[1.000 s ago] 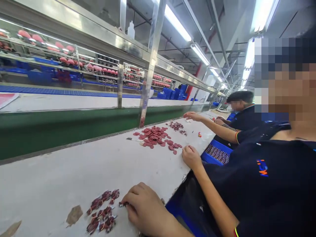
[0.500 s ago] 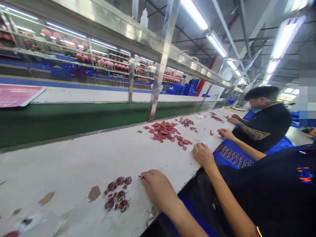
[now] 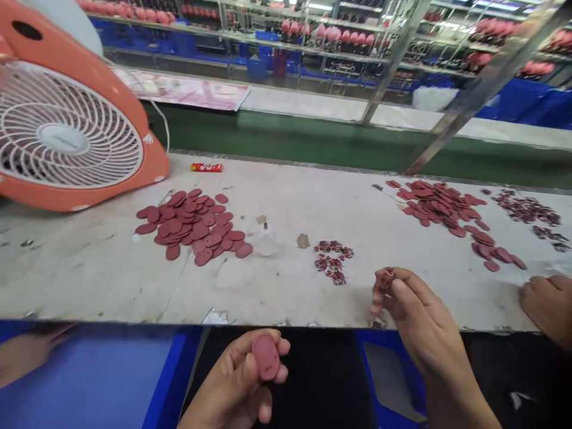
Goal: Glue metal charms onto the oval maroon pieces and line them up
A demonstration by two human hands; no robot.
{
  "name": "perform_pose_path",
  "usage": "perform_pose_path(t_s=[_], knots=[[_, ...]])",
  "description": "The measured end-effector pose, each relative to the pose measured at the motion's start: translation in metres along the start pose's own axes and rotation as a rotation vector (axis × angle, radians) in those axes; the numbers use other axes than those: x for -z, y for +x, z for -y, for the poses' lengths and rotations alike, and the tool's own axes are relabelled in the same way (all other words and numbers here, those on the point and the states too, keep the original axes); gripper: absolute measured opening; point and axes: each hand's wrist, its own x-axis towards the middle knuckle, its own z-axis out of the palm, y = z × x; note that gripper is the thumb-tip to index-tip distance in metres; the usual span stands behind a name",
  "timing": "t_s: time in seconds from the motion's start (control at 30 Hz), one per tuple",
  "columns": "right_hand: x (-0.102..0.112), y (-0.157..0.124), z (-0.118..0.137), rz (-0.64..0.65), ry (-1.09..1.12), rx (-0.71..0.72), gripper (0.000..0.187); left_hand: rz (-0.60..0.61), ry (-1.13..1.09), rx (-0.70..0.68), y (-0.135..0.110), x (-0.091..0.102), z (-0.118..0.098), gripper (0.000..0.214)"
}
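Observation:
My left hand [image 3: 243,381] is low in front of the bench edge, fingers closed on a red oval disc [image 3: 266,356] held face up. My right hand [image 3: 417,319] is raised over the bench edge, with its fingertips pinched on a small dark red piece [image 3: 383,285]. A little pile of the same small dark red pieces [image 3: 333,260] lies on the white bench [image 3: 286,286] just left of that hand. A heap of red oval discs [image 3: 192,226] lies further left.
An orange fan [image 3: 67,128] stands at the bench's left end, a red tube [image 3: 206,167] behind the heap, a small clear bottle [image 3: 266,241] mid-bench. Another heap of discs [image 3: 442,205] and another person's hand [image 3: 547,304] are at right. Blue bins [image 3: 89,381] sit below.
The view has swung from looking along the bench to looking down at it. My right hand has lifted off the small pile with a piece; my left hand now shows with a disc.

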Motion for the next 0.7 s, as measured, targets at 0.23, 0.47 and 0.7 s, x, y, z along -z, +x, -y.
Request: perform_pose_path(t_s=[0.23,0.47,0.7], knots=[[-0.050,-0.035,0.046,0.431,0.386,-0.291,0.014,-0.061,-0.013,0.035,-0.007,-0.009,-0.002,0.039],[-0.063,-0.033,0.059,0.534,0.267,-0.185,0.018,0.058,0.025,0.087,-0.004,0.004,0.003,0.033],[-0.065,-0.025,0.066,0.625,0.057,-0.052,0.016,0.077,-0.001,0.110,-0.004,-0.001,-0.001,0.029]])
